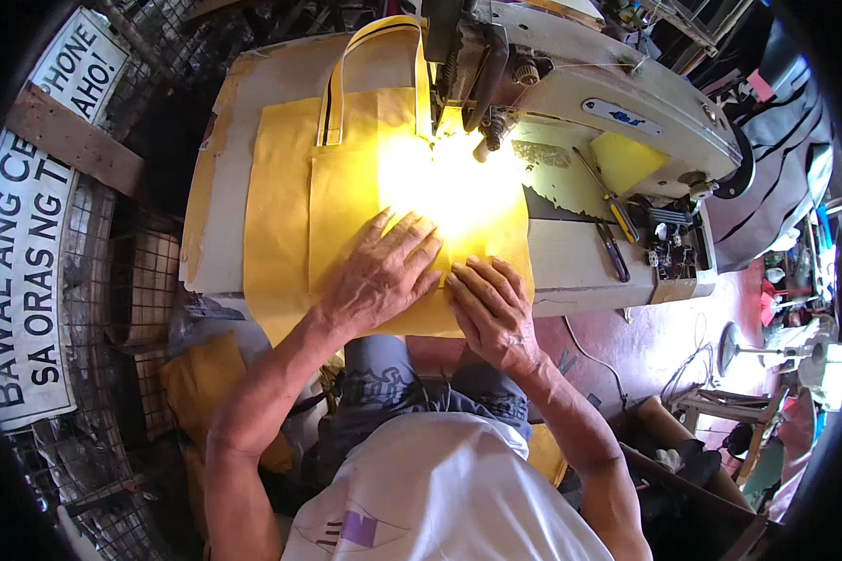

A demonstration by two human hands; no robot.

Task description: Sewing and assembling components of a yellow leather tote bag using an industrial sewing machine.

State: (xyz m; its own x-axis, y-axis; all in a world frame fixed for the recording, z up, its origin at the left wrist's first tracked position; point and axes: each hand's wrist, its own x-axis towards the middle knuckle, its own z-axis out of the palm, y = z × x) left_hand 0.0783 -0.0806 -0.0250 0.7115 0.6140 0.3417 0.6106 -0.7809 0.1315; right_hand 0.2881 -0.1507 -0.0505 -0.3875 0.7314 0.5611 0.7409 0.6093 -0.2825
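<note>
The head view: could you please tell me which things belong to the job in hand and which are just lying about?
In the job:
- yellow fabric piece, under the left hand and right hand
- sewing machine

Apparently just lying about:
- screwdriver
- dark-handled tool

Bag (pixel 281 206) on table (pixel 217 206) — tools (pixel 620 217) right.
</note>
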